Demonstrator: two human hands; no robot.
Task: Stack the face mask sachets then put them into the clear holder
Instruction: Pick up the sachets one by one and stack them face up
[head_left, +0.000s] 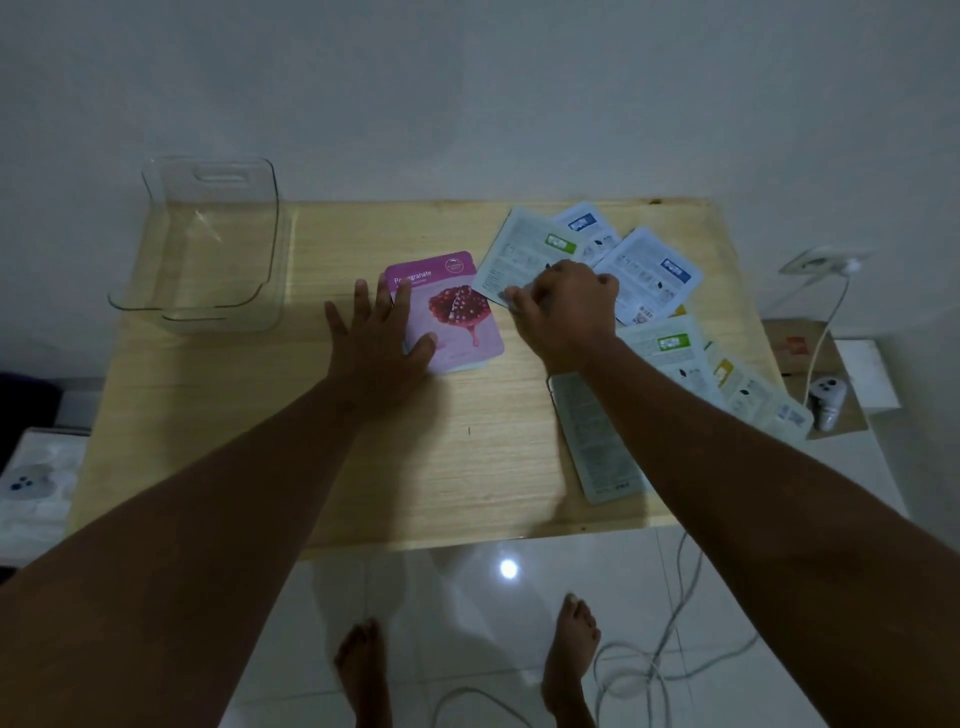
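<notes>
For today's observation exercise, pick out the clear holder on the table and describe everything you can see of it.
The clear holder is a see-through, plastic-looking bin with rounded corners and an open top. A slot handle is cut into its far wall, and its near wall dips low at the middle. It stands upright at the far left corner of the wooden table, partly overhanging the far edge. It looks empty: the wood grain shows through its base. Neither hand touches it, and no sachet lies against it.

Dim rm, pale wall (467, 78), glossy white tile floor (467, 623), wood table (260, 441), cables (649, 670)
</notes>
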